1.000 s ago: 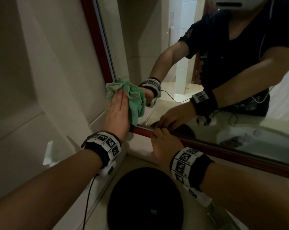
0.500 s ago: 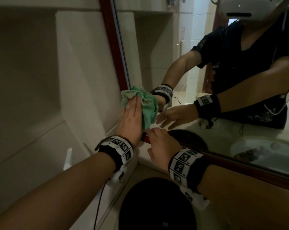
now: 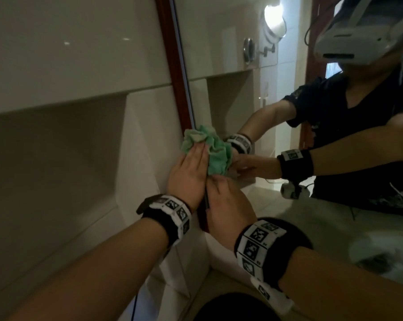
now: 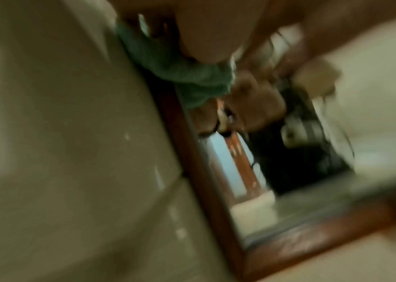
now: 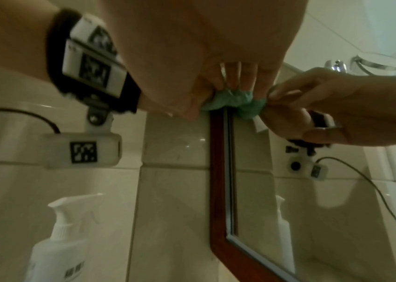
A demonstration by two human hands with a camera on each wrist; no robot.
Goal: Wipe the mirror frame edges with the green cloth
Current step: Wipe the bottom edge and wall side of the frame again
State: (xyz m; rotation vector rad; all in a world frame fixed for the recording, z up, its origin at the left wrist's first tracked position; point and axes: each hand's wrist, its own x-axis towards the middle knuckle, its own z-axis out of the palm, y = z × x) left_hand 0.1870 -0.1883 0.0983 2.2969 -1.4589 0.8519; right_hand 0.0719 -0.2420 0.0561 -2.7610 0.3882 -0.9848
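The mirror has a red-brown wooden frame (image 3: pixel 172 77). Its left upright also shows in the right wrist view (image 5: pixel 216 171) and, blurred, in the left wrist view (image 4: pixel 199 171). A bunched green cloth (image 3: pixel 215 154) lies over that upright a little above the bottom corner. My left hand (image 3: pixel 189 172) presses the cloth onto the frame with straight fingers; its thumb is hidden. My right hand (image 3: pixel 228 200) sits just below and to the right. The right fingertips (image 5: pixel 240 78) touch the cloth (image 5: pixel 235 101) at its lower edge, by the glass. The left wrist view shows the cloth (image 4: pixel 187 76) under my left hand.
A tiled wall (image 3: pixel 57 158) with a stepped recess runs along the left of the frame. A white pump bottle (image 5: pixel 54 248) stands below, against that wall. A dark round object (image 3: pixel 230 306) sits at the bottom. The glass reflects my arms and a sink (image 3: pixel 385 256).
My left hand has slid the cloth up the left upright from the bottom corner. My right hand has left the bottom rail and moved up-left to the cloth. The head view tilted upward.
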